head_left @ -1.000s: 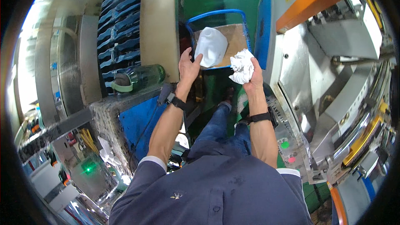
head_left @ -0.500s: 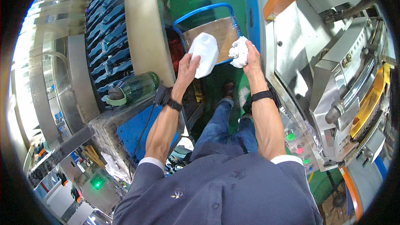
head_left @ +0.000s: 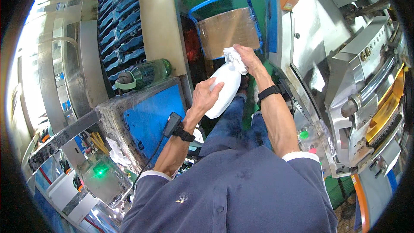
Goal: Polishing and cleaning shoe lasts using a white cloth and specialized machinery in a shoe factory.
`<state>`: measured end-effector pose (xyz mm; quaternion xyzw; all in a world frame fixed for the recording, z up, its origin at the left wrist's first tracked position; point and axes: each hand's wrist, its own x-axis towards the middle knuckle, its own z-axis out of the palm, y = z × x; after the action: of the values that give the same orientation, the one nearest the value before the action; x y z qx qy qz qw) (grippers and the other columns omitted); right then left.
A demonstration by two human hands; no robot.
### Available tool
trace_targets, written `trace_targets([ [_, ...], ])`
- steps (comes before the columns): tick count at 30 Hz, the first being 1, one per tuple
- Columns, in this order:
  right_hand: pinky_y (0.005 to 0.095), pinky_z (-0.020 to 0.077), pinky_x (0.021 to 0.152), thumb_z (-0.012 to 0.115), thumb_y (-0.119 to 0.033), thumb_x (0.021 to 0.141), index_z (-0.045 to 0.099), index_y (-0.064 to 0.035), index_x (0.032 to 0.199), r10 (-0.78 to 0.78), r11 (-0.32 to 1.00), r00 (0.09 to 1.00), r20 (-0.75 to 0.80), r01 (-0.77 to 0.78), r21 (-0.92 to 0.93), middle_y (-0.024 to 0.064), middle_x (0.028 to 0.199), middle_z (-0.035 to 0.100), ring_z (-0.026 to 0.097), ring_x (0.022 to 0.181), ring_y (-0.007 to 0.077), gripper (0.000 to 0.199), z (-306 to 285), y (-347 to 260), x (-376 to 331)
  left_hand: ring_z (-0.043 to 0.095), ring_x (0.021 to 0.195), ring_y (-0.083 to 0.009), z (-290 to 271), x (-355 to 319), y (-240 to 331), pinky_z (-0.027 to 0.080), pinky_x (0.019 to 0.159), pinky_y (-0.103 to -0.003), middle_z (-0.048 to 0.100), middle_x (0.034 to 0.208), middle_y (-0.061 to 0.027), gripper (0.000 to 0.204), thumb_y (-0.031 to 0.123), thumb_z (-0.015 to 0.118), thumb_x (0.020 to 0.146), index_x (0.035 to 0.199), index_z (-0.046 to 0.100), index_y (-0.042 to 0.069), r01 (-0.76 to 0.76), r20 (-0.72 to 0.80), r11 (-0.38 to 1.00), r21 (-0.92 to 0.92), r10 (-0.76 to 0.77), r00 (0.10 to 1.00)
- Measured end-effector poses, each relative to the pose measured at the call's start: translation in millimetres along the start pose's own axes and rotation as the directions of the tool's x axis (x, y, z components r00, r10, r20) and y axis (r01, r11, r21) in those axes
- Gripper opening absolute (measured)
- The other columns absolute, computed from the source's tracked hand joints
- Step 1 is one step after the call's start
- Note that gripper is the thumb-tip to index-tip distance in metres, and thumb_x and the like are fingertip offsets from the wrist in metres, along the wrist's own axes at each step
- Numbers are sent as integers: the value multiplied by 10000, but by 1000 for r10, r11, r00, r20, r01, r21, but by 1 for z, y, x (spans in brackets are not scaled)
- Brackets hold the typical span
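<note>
Head view, centre of frame: my left hand [head_left: 206, 96] wraps closed around a white bottle [head_left: 225, 88], tilting it so its top meets the crumpled white rag [head_left: 236, 58] my right hand [head_left: 249, 58] clutches tightly, below the blue-framed cart [head_left: 224, 21].

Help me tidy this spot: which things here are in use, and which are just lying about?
In use:
left hand holding the white bottle
right hand pressing the white rag to its top

Lying about:
green bottle
blue cart with cardboard
blue panel
</note>
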<state>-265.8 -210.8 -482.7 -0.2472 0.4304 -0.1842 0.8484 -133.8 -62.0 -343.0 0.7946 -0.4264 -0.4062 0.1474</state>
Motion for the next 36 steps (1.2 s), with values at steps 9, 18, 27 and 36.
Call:
trace_targets([
  [9,294,455,580,669,-308,898,678,-15,873,47,998,997,-55,-49,-26,42,793,657,587,667,134,295,5,31,1,655,901,-470,13,-1,8,524,782,-515,668,911,-307,410,337,647,882,1051,697,-33,-12,-6,971,237,13,1000],
  [18,299,473,601,677,-297,878,687,22,973,-11,1000,976,-216,12,3,63,817,669,602,688,151,333,8,39,18,663,847,-461,3,36,16,519,745,-513,664,835,-301,383,357,655,873,931,709,-18,-15,15,935,355,10,1000],
  [27,308,465,598,695,-299,865,699,19,949,-5,992,988,-153,-15,-127,68,795,667,595,666,147,329,2,14,45,652,838,-468,-7,63,27,508,743,-520,656,825,-302,392,368,649,875,880,692,-21,-30,54,921,388,10,999],
  [36,361,590,739,595,-248,962,681,4,1044,-69,944,991,-111,101,314,112,912,723,711,784,232,279,14,-53,75,592,688,-63,-31,87,-26,480,611,-251,661,770,-18,281,202,669,943,1088,675,-39,-133,-110,959,-250,108,988],
])
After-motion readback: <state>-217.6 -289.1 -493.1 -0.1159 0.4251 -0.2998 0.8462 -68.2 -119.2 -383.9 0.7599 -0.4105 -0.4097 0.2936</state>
